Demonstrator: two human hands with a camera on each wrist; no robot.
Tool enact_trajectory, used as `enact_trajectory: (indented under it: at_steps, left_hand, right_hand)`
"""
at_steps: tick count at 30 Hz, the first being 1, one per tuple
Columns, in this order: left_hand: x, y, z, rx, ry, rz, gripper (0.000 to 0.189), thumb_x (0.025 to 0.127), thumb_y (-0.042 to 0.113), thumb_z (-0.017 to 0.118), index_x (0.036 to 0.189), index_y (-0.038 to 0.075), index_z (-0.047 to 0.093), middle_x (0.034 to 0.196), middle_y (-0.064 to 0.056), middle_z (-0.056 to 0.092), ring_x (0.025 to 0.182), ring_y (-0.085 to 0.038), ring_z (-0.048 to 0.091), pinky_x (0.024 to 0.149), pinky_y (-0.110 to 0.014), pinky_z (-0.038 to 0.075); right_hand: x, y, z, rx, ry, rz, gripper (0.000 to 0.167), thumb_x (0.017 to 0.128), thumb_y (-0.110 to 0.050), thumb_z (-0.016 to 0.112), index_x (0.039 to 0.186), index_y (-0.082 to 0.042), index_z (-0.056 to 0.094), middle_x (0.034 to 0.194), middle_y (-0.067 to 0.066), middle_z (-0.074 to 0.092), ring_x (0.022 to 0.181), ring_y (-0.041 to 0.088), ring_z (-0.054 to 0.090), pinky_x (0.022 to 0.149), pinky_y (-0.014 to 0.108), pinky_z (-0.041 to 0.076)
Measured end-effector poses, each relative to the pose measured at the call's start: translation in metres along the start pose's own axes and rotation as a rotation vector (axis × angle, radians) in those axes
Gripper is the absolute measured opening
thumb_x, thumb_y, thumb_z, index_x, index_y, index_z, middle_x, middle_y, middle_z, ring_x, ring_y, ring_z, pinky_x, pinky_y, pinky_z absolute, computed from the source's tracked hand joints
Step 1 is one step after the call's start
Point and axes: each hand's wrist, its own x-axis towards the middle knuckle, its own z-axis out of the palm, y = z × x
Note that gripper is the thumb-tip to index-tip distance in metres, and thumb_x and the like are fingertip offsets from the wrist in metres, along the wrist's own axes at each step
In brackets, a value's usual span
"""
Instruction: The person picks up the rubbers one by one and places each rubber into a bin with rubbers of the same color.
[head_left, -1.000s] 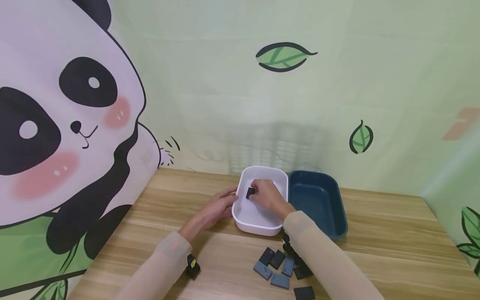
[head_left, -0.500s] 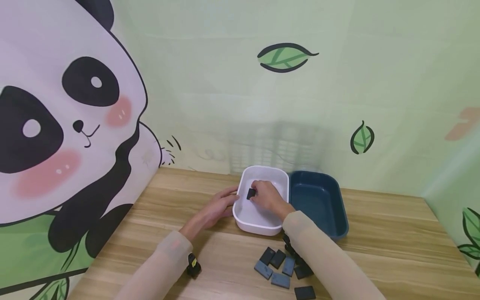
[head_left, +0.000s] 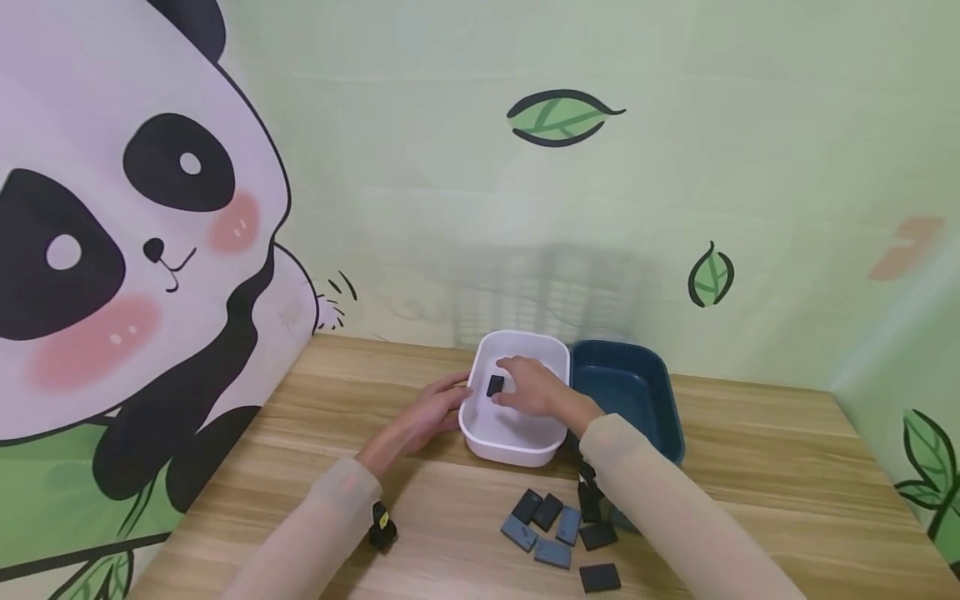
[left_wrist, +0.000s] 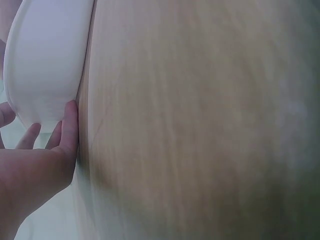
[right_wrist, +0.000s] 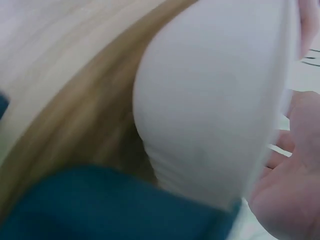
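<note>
In the head view a small black domino-like tile (head_left: 496, 385) lies in the white bin (head_left: 517, 457). My right hand (head_left: 531, 387) is over the bin's floor, thumb and fingers spread apart beside the tile. My left hand (head_left: 433, 410) rests at the bin's left side; in the left wrist view its fingertips (left_wrist: 71, 112) touch the outer wall of the white bin (left_wrist: 47, 60). The right wrist view is blurred: the right hand (right_wrist: 292, 185) shows beyond the rim, and the tile is hidden behind the wall.
A dark blue bin (head_left: 630, 392) stands against the white one on the right. Several black and blue-grey tiles (head_left: 552, 552) lie loose in front of the bins, partly under the right sleeve (head_left: 660, 492). A printed cloth (head_left: 450, 167) hangs behind the wooden table (head_left: 787, 483).
My right hand has let go of the black tile; its fingers have spread and drawn back slightly to the right. The left hand stays at the bin.
</note>
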Motion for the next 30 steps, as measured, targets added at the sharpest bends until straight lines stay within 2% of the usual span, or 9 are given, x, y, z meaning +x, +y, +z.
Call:
enact_trajectory:
  at_steps: [3, 8, 11, 15, 18, 22, 25, 30]
  left_hand:
    - [0.001, 0.000, 0.000, 0.011, 0.000, -0.003, 0.055, 0.110, 0.020, 0.054, 0.161, 0.007, 0.042, 0.152, -0.025, 0.054, 0.135, -0.036, 0.058, 0.107, -0.047, 0.054]
    - [0.002, -0.002, 0.000, 0.016, 0.020, -0.005, 0.055, 0.109, 0.020, 0.055, 0.161, 0.007, 0.043, 0.150, -0.025, 0.056, 0.133, -0.034, 0.059, 0.105, -0.046, 0.055]
    - [0.002, -0.002, 0.001, 0.012, 0.031, -0.005, 0.055, 0.109, 0.020, 0.055, 0.161, 0.006, 0.043, 0.149, -0.024, 0.057, 0.132, -0.033, 0.060, 0.104, -0.045, 0.056]
    - [0.000, 0.000, 0.000, 0.022, 0.033, -0.010, 0.055, 0.109, 0.021, 0.056, 0.161, 0.007, 0.044, 0.150, -0.023, 0.057, 0.132, -0.031, 0.060, 0.105, -0.045, 0.055]
    - [0.000, 0.000, -0.001, 0.031, 0.025, -0.013, 0.055, 0.110, 0.022, 0.055, 0.161, 0.008, 0.043, 0.151, -0.022, 0.056, 0.134, -0.030, 0.058, 0.107, -0.045, 0.054]
    - [-0.001, 0.001, -0.002, 0.033, 0.015, -0.020, 0.054, 0.110, 0.022, 0.054, 0.162, 0.009, 0.042, 0.153, -0.021, 0.055, 0.136, -0.030, 0.057, 0.109, -0.046, 0.052]
    - [-0.002, 0.002, -0.002, 0.031, 0.014, -0.027, 0.054, 0.110, 0.022, 0.055, 0.162, 0.010, 0.043, 0.153, -0.020, 0.055, 0.137, -0.030, 0.056, 0.110, -0.046, 0.052]
    - [-0.001, 0.002, 0.000, 0.032, 0.018, -0.026, 0.055, 0.110, 0.022, 0.056, 0.161, 0.009, 0.043, 0.152, -0.021, 0.056, 0.137, -0.031, 0.057, 0.108, -0.046, 0.053]
  right_hand:
    - [-0.014, -0.004, -0.012, -0.006, 0.039, -0.047, 0.060, 0.100, -0.027, 0.074, 0.149, 0.003, 0.055, 0.149, 0.023, 0.057, 0.141, 0.039, 0.051, 0.120, 0.051, 0.040]
    - [-0.048, -0.013, -0.025, 0.009, 0.140, -0.140, 0.047, 0.099, -0.025, 0.077, 0.136, 0.001, 0.065, 0.128, 0.017, 0.065, 0.119, 0.033, 0.062, 0.104, 0.048, 0.053]
    - [-0.072, -0.019, -0.026, 0.017, 0.182, -0.189, 0.040, 0.097, -0.024, 0.080, 0.128, -0.001, 0.070, 0.118, 0.011, 0.068, 0.108, 0.027, 0.064, 0.097, 0.044, 0.057]
    - [-0.104, -0.026, -0.020, 0.047, 0.211, -0.245, 0.033, 0.095, -0.022, 0.082, 0.122, -0.005, 0.072, 0.111, 0.005, 0.070, 0.101, 0.021, 0.065, 0.092, 0.042, 0.059]
    - [-0.125, -0.031, -0.013, 0.105, 0.213, -0.270, 0.029, 0.095, -0.019, 0.083, 0.119, -0.007, 0.072, 0.109, 0.004, 0.071, 0.099, 0.021, 0.067, 0.089, 0.042, 0.061]
    - [-0.144, -0.036, 0.000, 0.165, 0.166, -0.268, 0.027, 0.094, -0.016, 0.083, 0.118, -0.007, 0.073, 0.110, 0.006, 0.072, 0.100, 0.024, 0.069, 0.088, 0.042, 0.062]
    - [-0.154, -0.035, 0.012, 0.126, 0.123, -0.256, 0.027, 0.094, -0.017, 0.083, 0.118, -0.007, 0.073, 0.111, 0.006, 0.072, 0.100, 0.023, 0.069, 0.087, 0.038, 0.062]
    - [-0.164, -0.028, 0.031, -0.034, 0.095, -0.213, 0.030, 0.093, -0.025, 0.084, 0.116, -0.008, 0.075, 0.111, 0.002, 0.071, 0.100, 0.015, 0.066, 0.084, 0.034, 0.060]
